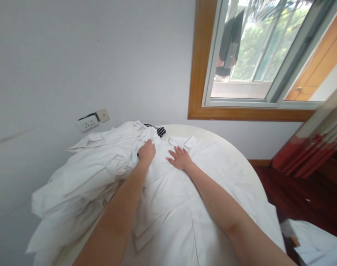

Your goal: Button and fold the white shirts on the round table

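Lying on the tabletop (231, 148), the white garment (168, 199) points its collar (183, 141) toward the wall (129, 66), long axis running near to far. The right hand (180, 159) rests on it, fingers (172, 154) apart; the left hand (147, 151) curls, its grip unclear.

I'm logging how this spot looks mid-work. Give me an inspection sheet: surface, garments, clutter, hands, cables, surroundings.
Surface: white, round-edged table, mostly covered.
Job's things: white collared cloth garment spread out; rumpled heap of white fabric on its left.
Clutter: black-and-white striped item at the far edge; loose white fabric beyond the table, lower right.
Grips: left hand curled at the heap's edge, fingertips hidden; right hand spread flat on the garment.
Cables: dark strip behind white rectangular wall socket, unclear.
Surroundings: brown wood-framed window, red-and-cream cloth curtain, dark red floor.
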`<state>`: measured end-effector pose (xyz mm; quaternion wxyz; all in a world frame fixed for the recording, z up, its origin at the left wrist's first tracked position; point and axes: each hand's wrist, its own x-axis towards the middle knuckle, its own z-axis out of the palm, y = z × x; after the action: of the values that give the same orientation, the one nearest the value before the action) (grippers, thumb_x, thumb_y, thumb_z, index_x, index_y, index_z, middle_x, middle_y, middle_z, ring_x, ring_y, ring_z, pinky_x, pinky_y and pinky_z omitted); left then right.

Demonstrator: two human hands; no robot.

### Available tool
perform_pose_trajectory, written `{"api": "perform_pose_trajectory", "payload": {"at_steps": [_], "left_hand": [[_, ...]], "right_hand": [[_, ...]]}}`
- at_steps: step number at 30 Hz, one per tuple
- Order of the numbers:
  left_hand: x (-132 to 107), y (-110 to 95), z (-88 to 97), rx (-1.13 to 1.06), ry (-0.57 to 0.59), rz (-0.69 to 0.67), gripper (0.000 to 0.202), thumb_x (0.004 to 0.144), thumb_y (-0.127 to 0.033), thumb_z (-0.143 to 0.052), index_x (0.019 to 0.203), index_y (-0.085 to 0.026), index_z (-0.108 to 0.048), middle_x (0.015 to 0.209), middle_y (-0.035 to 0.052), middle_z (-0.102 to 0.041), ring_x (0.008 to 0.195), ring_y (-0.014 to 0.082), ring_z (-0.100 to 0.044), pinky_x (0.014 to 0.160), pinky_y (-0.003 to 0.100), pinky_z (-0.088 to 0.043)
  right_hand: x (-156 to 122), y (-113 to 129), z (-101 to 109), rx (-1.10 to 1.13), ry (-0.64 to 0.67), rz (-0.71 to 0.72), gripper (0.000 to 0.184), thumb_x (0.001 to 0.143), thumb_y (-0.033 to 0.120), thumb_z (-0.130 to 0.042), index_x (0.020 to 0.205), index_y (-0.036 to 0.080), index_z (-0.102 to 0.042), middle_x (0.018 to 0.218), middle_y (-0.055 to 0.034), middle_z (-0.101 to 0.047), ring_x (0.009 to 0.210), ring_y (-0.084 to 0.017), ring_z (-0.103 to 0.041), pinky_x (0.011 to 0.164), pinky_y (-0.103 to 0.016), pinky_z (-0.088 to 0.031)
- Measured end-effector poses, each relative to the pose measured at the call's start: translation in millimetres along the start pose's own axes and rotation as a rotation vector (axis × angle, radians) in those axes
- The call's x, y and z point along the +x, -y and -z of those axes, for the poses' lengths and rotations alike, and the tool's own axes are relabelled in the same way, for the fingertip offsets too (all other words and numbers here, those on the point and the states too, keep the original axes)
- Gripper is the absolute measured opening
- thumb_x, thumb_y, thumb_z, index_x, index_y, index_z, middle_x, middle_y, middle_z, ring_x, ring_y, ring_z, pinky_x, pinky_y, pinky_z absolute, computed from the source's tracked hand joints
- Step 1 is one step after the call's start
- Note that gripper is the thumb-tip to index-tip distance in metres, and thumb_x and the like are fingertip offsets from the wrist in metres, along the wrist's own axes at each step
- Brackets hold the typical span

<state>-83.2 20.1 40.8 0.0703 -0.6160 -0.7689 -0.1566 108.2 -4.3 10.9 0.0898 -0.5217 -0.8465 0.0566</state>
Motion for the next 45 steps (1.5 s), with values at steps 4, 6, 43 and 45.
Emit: {"api": "perform_pose_trajectory", "payload": {"at_steps": [4,6,43,45], "left_hand": [[-15.6,-6.3,2.2,0.05,-0.042,-0.097,0.041,0.093,-0.02,-0.024,0.126,-0.005,-0.043,0.105,0.0219,-0.063,0.098,0.0298,-0.062,0.08,0.04,-0.047],[-18.9,-15.8,7.3,0.035,-0.127,-0.172,0.044,0.091,-0.016,-0.027,0.132,-0.005,-0.039,0.117,0.0245,-0.058,0.111,0.0336,-0.054,0.089,0.046,-0.042],[-26.3,-11.2,-36.5,-0.068,-0.074,-0.621,0.04,0.086,-0.014,-0.037,0.119,-0.01,-0.058,0.123,0.0135,-0.06,0.119,0.0211,-0.052,0.105,0.034,-0.038],[-34.4,-6.6,-32.8,-0.027,-0.11,-0.614,0.039,0.087,-0.019,-0.038,0.118,-0.009,-0.058,0.123,0.0147,-0.06,0.12,0.0225,-0.051,0.106,0.035,-0.037]], "right_hand": [[-4.5,1.9,1.6,0.005,-0.034,0.002,0.067,0.091,0.065,-0.021,0.144,0.028,-0.035,0.153,-0.0096,-0.026,0.142,-0.029,-0.016,0.111,-0.047,-0.013],[-7.6,5.8,4.3,-0.009,-0.096,0.021,0.061,0.092,0.062,-0.026,0.141,0.029,-0.04,0.15,-0.0086,-0.032,0.14,-0.028,-0.021,0.11,-0.048,-0.014],[-27.7,-86.7,7.1,-0.095,-0.151,-0.476,0.055,0.095,0.05,-0.022,0.144,0.027,-0.035,0.153,-0.0075,-0.027,0.14,-0.029,-0.02,0.109,-0.054,-0.015],[-26.5,-87.9,5.7,-0.097,-0.127,-0.473,0.056,0.095,0.05,-0.021,0.145,0.027,-0.033,0.154,-0.0078,-0.024,0.141,-0.029,-0.018,0.109,-0.055,-0.014]]}}
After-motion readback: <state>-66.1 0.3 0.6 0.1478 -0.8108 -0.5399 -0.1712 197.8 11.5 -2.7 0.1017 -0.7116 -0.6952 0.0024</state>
